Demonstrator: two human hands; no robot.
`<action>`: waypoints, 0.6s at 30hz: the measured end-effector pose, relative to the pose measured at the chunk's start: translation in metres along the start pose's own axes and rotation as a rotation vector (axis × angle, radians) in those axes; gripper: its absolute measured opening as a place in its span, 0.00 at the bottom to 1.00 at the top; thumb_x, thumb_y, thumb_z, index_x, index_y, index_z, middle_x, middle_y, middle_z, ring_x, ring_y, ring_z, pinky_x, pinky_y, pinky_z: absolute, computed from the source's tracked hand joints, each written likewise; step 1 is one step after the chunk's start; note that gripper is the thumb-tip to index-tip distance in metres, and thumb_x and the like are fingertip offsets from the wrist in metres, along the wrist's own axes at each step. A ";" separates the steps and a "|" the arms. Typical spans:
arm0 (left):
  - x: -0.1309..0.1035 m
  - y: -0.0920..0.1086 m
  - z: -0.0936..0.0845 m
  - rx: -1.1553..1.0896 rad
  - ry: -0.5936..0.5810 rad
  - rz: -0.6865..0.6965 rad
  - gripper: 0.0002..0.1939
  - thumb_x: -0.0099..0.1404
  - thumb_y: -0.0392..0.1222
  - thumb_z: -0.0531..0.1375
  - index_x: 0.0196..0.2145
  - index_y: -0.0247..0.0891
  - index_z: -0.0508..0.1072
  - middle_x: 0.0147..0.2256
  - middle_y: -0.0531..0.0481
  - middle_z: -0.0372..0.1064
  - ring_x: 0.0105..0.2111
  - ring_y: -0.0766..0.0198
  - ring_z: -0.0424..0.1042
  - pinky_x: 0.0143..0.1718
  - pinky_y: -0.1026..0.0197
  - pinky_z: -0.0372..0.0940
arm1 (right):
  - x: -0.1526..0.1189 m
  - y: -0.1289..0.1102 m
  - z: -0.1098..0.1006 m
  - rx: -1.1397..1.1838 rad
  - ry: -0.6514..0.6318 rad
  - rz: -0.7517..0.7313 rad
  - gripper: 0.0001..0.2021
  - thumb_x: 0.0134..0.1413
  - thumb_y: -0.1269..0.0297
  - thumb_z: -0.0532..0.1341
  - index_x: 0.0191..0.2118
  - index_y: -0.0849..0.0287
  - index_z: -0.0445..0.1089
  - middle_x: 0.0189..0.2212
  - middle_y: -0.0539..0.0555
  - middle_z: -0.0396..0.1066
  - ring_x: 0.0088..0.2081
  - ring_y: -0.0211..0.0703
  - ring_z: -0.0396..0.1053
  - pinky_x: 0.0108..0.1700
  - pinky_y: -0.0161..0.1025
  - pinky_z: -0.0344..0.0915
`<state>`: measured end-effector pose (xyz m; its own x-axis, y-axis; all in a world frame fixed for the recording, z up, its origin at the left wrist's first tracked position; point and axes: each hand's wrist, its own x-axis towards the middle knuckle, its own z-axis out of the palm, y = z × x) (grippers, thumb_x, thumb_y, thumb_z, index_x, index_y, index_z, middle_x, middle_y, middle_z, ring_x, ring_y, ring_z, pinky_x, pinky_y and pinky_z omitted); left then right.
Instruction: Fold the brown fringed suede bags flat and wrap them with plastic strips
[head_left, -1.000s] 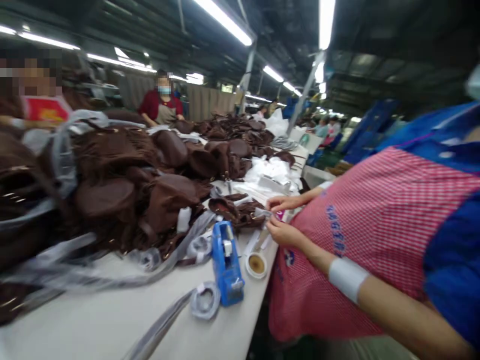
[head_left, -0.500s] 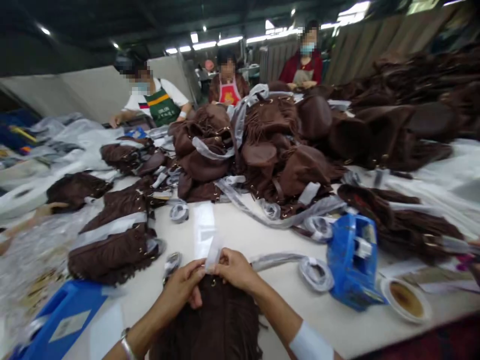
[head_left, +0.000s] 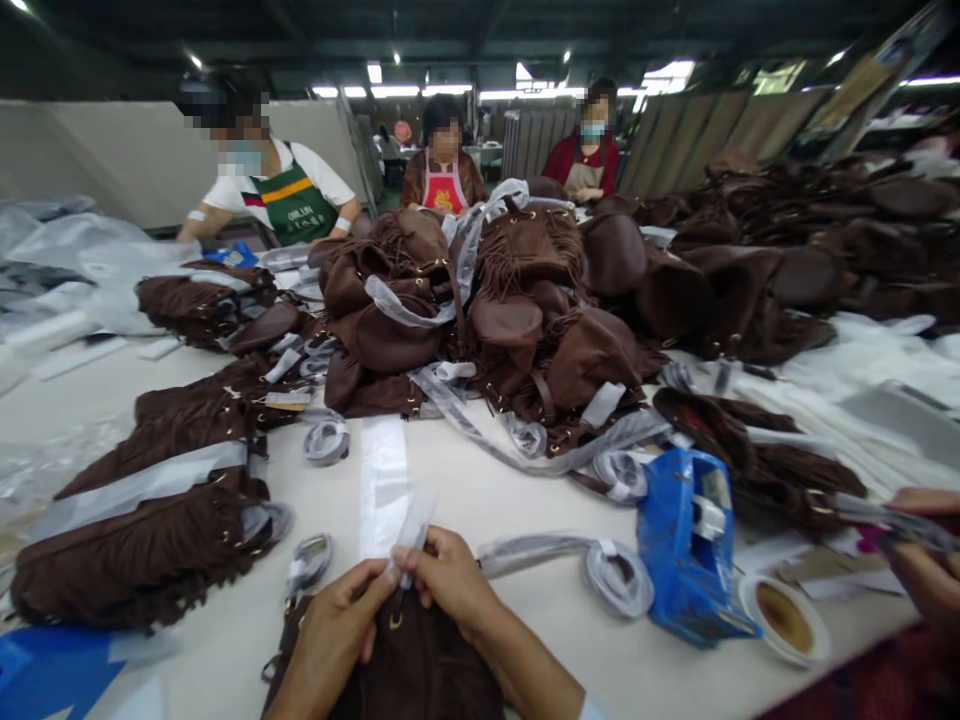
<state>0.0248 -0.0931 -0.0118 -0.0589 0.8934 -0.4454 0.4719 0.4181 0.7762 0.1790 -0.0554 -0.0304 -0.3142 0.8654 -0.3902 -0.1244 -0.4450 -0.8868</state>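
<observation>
A brown suede-like bag (head_left: 420,660) lies directly in front of me, with a small gold ring near its top edge. My left hand (head_left: 345,610) pinches the lower end of a translucent plastic strip (head_left: 416,520) just above that ring. From the other side, my right hand (head_left: 454,580) has its thumb and fingers closed on the same strip. The strip's free end points up and away from me. Beyond it a flat piece of white plastic film (head_left: 382,475) lies on the table (head_left: 465,470). The fingers partly cover the bag's top.
A blue tape dispenser (head_left: 686,545) and a bowl of brown liquid (head_left: 784,615) stand at right. Another person's hand (head_left: 919,570) is at the right edge. Wrapped coiled straps (head_left: 619,580), fringed brown bags (head_left: 150,540) and a bag heap (head_left: 510,330) surround the work area. Several people sit or stand beyond.
The camera view has shifted and levelled. My hands remain on the plastic strip, which now leans further right. Another person's hand has appeared at the right edge; the one at left is gone.
</observation>
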 end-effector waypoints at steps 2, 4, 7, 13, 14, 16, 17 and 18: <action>0.001 -0.003 0.003 -0.018 0.027 -0.021 0.34 0.57 0.70 0.56 0.44 0.37 0.75 0.11 0.60 0.55 0.14 0.67 0.56 0.22 0.65 0.47 | 0.002 0.003 0.001 0.041 0.015 0.003 0.16 0.48 0.52 0.64 0.32 0.63 0.70 0.18 0.44 0.60 0.16 0.30 0.54 0.17 0.29 0.50; 0.002 -0.003 0.006 -0.033 0.048 -0.049 0.35 0.55 0.71 0.57 0.44 0.37 0.75 0.11 0.61 0.54 0.14 0.67 0.55 0.22 0.65 0.46 | 0.004 0.007 0.001 0.073 0.033 -0.007 0.16 0.48 0.53 0.65 0.32 0.63 0.70 0.17 0.45 0.60 0.16 0.30 0.53 0.17 0.29 0.50; 0.001 0.000 0.008 -0.046 0.075 -0.090 0.37 0.53 0.73 0.58 0.44 0.36 0.75 0.09 0.61 0.52 0.14 0.67 0.54 0.21 0.65 0.45 | 0.007 0.013 0.002 0.104 0.056 -0.038 0.15 0.47 0.54 0.65 0.31 0.63 0.71 0.19 0.46 0.63 0.16 0.30 0.54 0.17 0.29 0.49; -0.003 0.011 0.011 -0.044 0.117 -0.110 0.38 0.50 0.75 0.57 0.40 0.36 0.76 0.09 0.60 0.51 0.14 0.67 0.53 0.21 0.65 0.44 | 0.008 0.019 0.007 0.117 0.119 -0.072 0.13 0.47 0.56 0.64 0.31 0.63 0.71 0.20 0.47 0.64 0.16 0.30 0.54 0.17 0.29 0.50; -0.003 0.012 0.011 -0.049 0.109 -0.107 0.38 0.50 0.75 0.57 0.40 0.36 0.76 0.09 0.60 0.51 0.14 0.67 0.53 0.21 0.65 0.44 | 0.008 0.020 0.007 0.117 0.133 -0.076 0.14 0.47 0.55 0.64 0.31 0.63 0.71 0.20 0.47 0.64 0.16 0.30 0.54 0.17 0.29 0.50; 0.000 0.013 0.011 -0.068 0.080 -0.102 0.39 0.49 0.75 0.57 0.40 0.36 0.76 0.09 0.61 0.51 0.14 0.67 0.52 0.20 0.65 0.42 | 0.010 0.021 0.007 0.108 0.150 -0.076 0.15 0.47 0.54 0.65 0.30 0.63 0.70 0.20 0.47 0.64 0.16 0.30 0.54 0.17 0.30 0.50; 0.002 0.013 0.011 -0.075 0.067 -0.099 0.39 0.49 0.75 0.57 0.40 0.36 0.76 0.09 0.61 0.51 0.14 0.67 0.51 0.21 0.65 0.41 | 0.011 0.021 0.006 0.099 0.154 -0.075 0.15 0.46 0.53 0.65 0.30 0.63 0.70 0.20 0.47 0.64 0.16 0.30 0.55 0.17 0.30 0.50; 0.004 0.011 0.010 -0.076 0.055 -0.096 0.39 0.49 0.75 0.57 0.40 0.35 0.75 0.09 0.61 0.51 0.14 0.67 0.51 0.21 0.64 0.41 | 0.012 0.021 0.005 0.091 0.154 -0.075 0.16 0.47 0.52 0.65 0.30 0.63 0.69 0.20 0.47 0.64 0.16 0.30 0.55 0.17 0.30 0.50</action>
<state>0.0388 -0.0865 -0.0098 -0.1498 0.8557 -0.4954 0.3944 0.5112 0.7636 0.1680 -0.0560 -0.0528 -0.1540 0.9189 -0.3632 -0.2292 -0.3908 -0.8915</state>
